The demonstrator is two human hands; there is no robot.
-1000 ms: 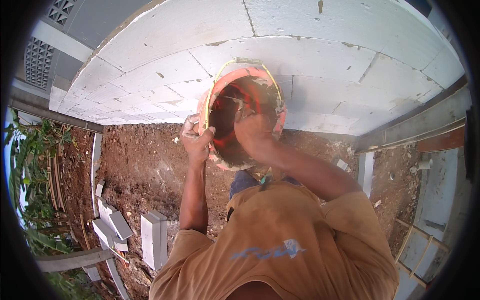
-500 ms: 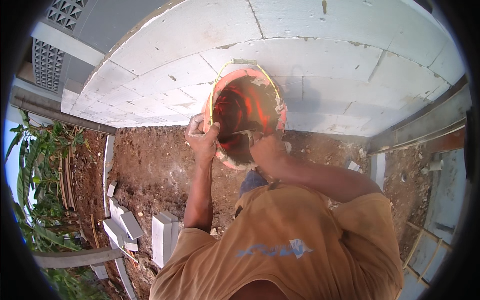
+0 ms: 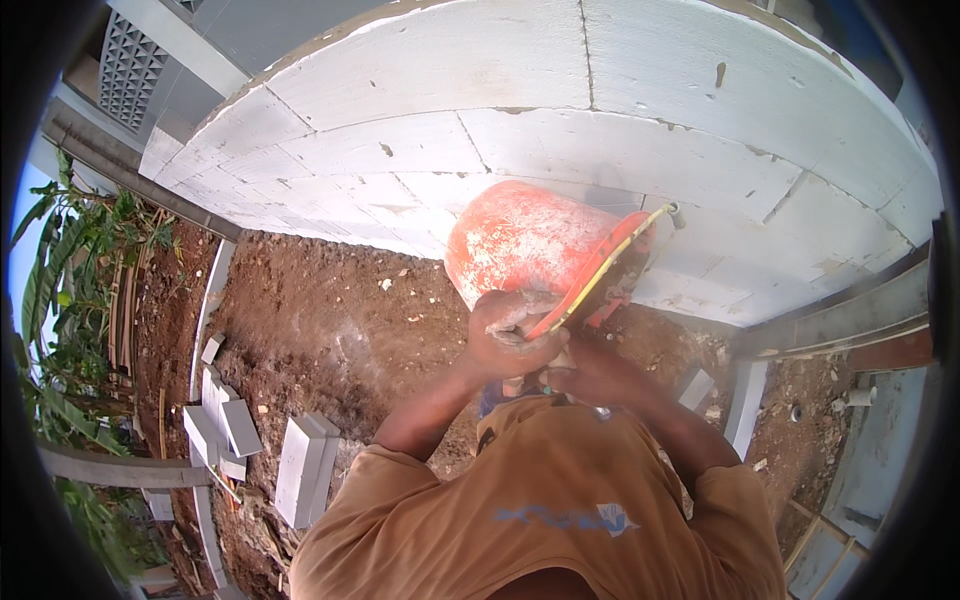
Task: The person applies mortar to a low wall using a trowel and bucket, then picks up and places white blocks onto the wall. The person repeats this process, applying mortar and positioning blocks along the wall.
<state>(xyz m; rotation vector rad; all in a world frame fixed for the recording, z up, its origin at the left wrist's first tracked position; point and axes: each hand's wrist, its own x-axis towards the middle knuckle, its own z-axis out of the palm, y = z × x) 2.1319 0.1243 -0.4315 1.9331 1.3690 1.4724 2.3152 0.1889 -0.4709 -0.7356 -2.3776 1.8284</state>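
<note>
My left hand [image 3: 505, 335], dusted pale with mortar, grips the rim of a red plastic bucket [image 3: 520, 240], which is tilted onto its side in the air with its opening facing right. A pale crust covers much of its outside, and a yellow handle [image 3: 635, 232] lies along the rim. Just below the bucket's mouth, close under my left hand, my right hand [image 3: 560, 378] is closed on something pale that I cannot make out, largely hidden.
A white block wall [image 3: 680, 80] stands in front, with reddish soil [image 3: 300, 310] at its foot. Pale blocks [image 3: 305, 465] lie at the left, plants [image 3: 75, 300] beyond them. A concrete beam [image 3: 800, 310] runs at the right, above a timber frame [image 3: 830, 545].
The bucket has swung from mouth-up to tilted sideways, showing its outside. My left hand has moved right with it, and my right hand has come out of it to lower down.
</note>
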